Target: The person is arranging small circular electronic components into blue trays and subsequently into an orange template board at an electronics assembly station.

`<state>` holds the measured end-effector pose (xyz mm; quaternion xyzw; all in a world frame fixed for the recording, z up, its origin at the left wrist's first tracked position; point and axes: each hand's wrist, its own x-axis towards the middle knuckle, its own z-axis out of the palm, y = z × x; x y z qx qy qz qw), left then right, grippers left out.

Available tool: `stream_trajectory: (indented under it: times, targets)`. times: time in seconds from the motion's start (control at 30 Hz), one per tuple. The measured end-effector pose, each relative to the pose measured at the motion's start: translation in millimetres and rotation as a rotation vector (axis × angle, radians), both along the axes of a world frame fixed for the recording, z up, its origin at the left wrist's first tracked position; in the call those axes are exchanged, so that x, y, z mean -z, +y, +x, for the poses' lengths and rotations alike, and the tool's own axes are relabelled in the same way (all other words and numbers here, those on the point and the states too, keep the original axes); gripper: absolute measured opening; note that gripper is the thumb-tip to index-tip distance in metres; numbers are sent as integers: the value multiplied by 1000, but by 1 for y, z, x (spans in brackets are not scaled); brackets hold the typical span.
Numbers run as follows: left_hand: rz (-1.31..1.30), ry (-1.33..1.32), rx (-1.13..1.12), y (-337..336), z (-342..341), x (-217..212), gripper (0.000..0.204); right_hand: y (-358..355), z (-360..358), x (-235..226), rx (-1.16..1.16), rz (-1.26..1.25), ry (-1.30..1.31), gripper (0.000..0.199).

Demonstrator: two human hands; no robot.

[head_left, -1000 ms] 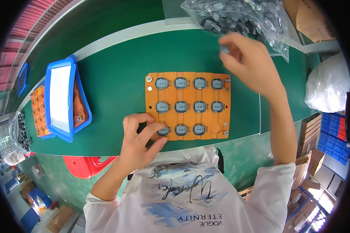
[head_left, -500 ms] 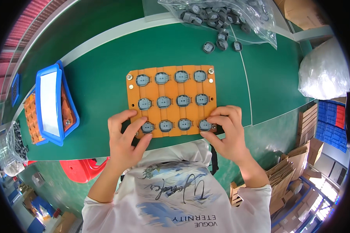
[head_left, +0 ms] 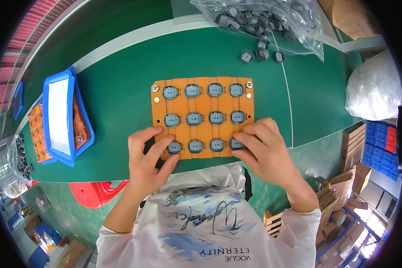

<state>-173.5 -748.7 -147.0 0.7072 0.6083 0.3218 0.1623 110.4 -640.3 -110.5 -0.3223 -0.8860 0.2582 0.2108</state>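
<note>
An orange fixture plate (head_left: 205,105) lies on the green table in front of me, with rows of round grey plastic parts seated in its pockets. My left hand (head_left: 149,154) grips the plate's near left corner. Its index finger and thumb curl around the grey part (head_left: 174,147) there. At the near right corner, my right hand (head_left: 265,149) closes thumb and fingers about another grey part (head_left: 236,144), partly covering it. That part still sits in its pocket.
A clear plastic bag (head_left: 299,27) of loose grey parts lies at the far right, with a few parts spilled out, one a loose grey part (head_left: 247,56). On the left, a blue-rimmed tray (head_left: 91,134) stands by more orange plates. A red stool (head_left: 91,194) is below the table edge.
The plate and table sit slightly further right in the view. My right fingers have moved inward over the corner part and cover more of it. The left hand keeps its place on the plate.
</note>
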Motion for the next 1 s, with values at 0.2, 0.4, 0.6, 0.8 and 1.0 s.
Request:
stream_trajectory:
  times: [0.2,0.4,0.6,0.8,1.0]
  targets:
    - [9,-8,-3,1,0,0,45,2,9,9,-69,86,-30,44]
    - [12,11,-7,1,3,-2,45,9,18,31,-129,95,103,45]
    - [15,-30,-38,-4,5,1,45,4,13,29,-146,109,77,42]
    - [15,-32,-10,1,2,0,46,4,12,17,-106,123,6,42]
    - [15,-64,-46,1,-3,-1,46,22,-7,-1,-257,154,-160,46]
